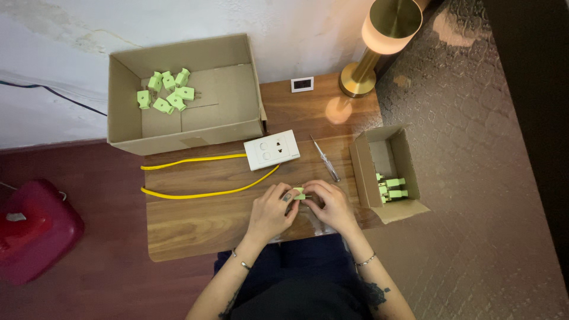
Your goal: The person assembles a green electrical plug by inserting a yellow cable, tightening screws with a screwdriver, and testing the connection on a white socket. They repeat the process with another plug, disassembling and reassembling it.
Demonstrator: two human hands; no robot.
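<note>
Green plug pinched between left hand and right hand, both clamped on it over the wooden table. Screwdriver parked close by, white socket just above, small box within right's reach.

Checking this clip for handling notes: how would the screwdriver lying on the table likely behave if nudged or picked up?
The screwdriver has a thin metal shaft and a clear, rounded handle, so it is probably stiff and light. Lying loose on the smooth wooden table, it would likely roll or slide if pushed sideways. Its slim shaft may be fiddly to pinch.
</note>
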